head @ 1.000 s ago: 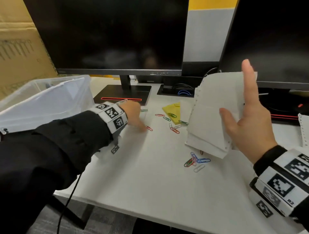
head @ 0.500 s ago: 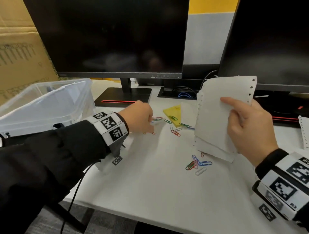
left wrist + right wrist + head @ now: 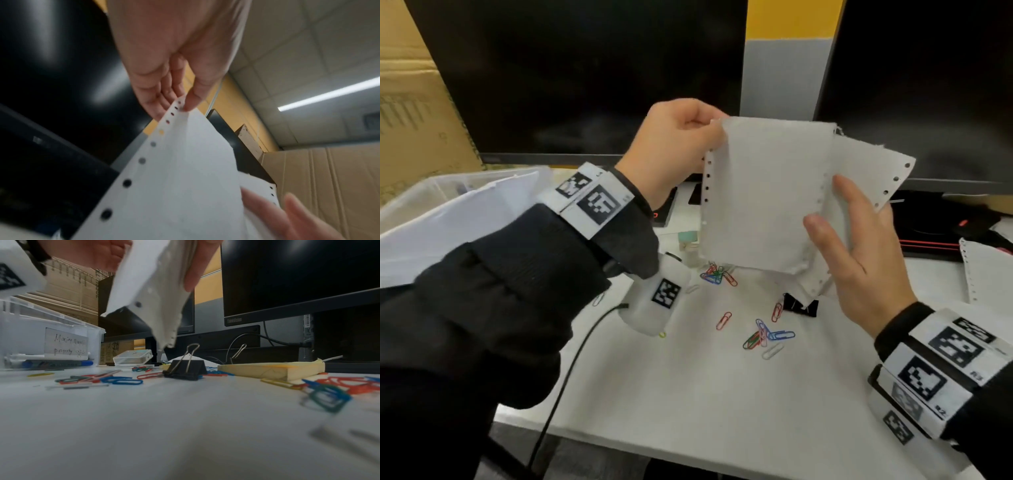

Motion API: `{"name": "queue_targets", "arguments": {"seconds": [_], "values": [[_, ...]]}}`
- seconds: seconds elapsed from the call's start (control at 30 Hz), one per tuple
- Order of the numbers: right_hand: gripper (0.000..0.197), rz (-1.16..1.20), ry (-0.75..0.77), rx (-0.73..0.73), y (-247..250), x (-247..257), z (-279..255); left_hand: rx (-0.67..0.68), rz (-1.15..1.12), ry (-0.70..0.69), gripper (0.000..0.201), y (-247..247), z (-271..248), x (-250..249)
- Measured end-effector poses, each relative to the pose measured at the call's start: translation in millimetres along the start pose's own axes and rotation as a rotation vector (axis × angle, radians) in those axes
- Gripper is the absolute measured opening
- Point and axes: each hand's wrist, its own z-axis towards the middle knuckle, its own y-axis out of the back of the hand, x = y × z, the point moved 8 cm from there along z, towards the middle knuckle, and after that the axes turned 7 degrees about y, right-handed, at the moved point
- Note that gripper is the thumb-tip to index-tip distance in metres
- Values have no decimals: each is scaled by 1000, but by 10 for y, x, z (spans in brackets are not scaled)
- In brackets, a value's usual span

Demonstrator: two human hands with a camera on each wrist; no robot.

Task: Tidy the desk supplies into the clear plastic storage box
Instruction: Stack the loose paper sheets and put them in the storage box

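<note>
The left hand [image 3: 674,144] pinches the top left corner of a white perforated paper sheet [image 3: 763,192], thumb and fingers closed on the punched edge, holding it upright above the desk [image 3: 688,394]. The right hand [image 3: 859,260] has its fingers straight and spread against the right part of the paper; whether hidden fingers behind the sheets grip them cannot be told. A second sheet [image 3: 866,171] sticks out behind the first on the right, its lower part covered by the hand.

The clear plastic storage box [image 3: 421,212] stands at the far left, partly hidden by the left sleeve; the right wrist view shows a handwritten label [image 3: 66,344] on its wall and pens [image 3: 51,364] lying inside, the writing hard to read. Coloured paper clips [image 3: 767,337] lie scattered on the desk below the paper, with a black binder clip [image 3: 800,306] just beside them, half covered by the sheet's bottom corner in the head view. A yellow sticky-note pad [image 3: 271,369] shows only in the right wrist view. A small clear case [image 3: 132,359] lies far behind the clips, blurred.
</note>
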Motion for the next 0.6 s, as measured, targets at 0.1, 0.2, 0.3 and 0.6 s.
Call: {"name": "queue_targets", "arguments": {"seconds": [0.1,0.2,0.3,0.6], "values": [[69,-12,37,10,-25,29,10,-11,-198,97,17,-227,6,189],[69,3,34,-8,-8,20,2,-57,-297,151,17,-396,-4,352],[77,45,40,-18,14,31,-12,-23,-268,259,35,-545,-10,544],[79,99,-5,-52,25,-39,-31,96,-312,292,32,-751,-262,670]]}}
